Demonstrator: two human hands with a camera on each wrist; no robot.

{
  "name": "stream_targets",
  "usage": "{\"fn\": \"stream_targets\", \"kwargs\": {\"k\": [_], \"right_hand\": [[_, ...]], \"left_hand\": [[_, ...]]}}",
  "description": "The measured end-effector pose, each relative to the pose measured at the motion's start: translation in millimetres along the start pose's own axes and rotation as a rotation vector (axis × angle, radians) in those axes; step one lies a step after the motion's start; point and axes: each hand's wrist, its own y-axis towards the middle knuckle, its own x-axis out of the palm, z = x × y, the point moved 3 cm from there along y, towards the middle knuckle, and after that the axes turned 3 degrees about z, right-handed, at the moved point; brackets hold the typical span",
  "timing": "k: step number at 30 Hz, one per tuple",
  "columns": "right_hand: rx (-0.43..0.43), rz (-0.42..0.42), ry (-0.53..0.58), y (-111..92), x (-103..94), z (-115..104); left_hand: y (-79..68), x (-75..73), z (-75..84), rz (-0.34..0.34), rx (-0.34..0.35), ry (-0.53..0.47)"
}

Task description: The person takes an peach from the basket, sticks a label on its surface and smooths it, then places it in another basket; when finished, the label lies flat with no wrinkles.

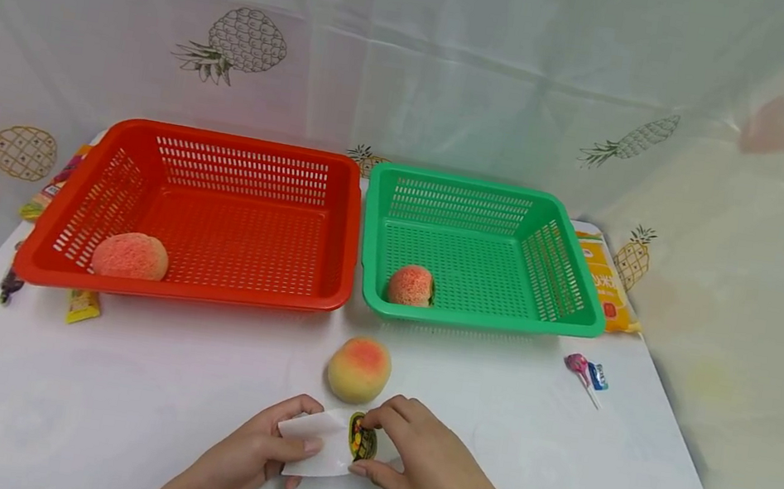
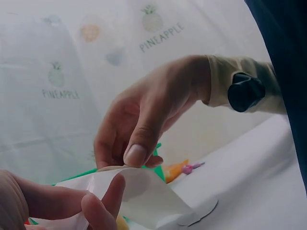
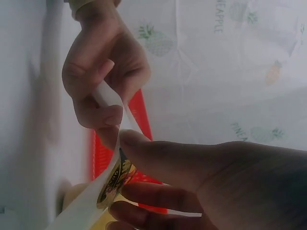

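My left hand (image 1: 254,447) pinches a small white sheet of backing paper (image 1: 313,452) between thumb and fingers, low in the middle of the head view. On the sheet's right part sits a dark oval sticker (image 1: 363,438) with yellow and orange print. My right hand (image 1: 425,458) pinches at this sticker, thumb at its lower edge and fingertips at its upper edge. In the right wrist view the sticker (image 3: 115,184) looks bent away from flat, beside the right fingers. Just beyond both hands a yellow peach (image 1: 359,369) with a red top rests on the white table.
A red basket (image 1: 234,297) at the back left holds a pink peach (image 1: 130,255). The green basket (image 1: 479,320) beside it holds another peach (image 1: 411,286). A lollipop (image 1: 578,364), a small blue packet (image 1: 598,376) and an orange bag (image 1: 605,283) lie right; a yellow packet (image 1: 83,306) lies left.
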Motion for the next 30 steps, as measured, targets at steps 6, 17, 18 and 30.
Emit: {"fn": "stream_targets", "kwargs": {"k": [6,17,18,30], "right_hand": [[0.000,-0.036,-0.021,-0.1,0.2,-1.4],[-0.024,0.172,-0.021,-2.6,-13.9,1.6],[-0.016,0.180,-0.021,-3.0,-15.1,3.0],[0.124,0.267,0.009,-6.4,-24.4,23.7]], "left_hand": [[0.8,-2.2,-1.2,0.007,0.010,0.015],[-3.5,-9.6,-9.6,0.022,-0.042,0.053],[-5.3,-11.8,-11.4,0.040,-0.057,0.086],[-29.0,-27.4,-6.6,0.336,0.030,0.881]]}}
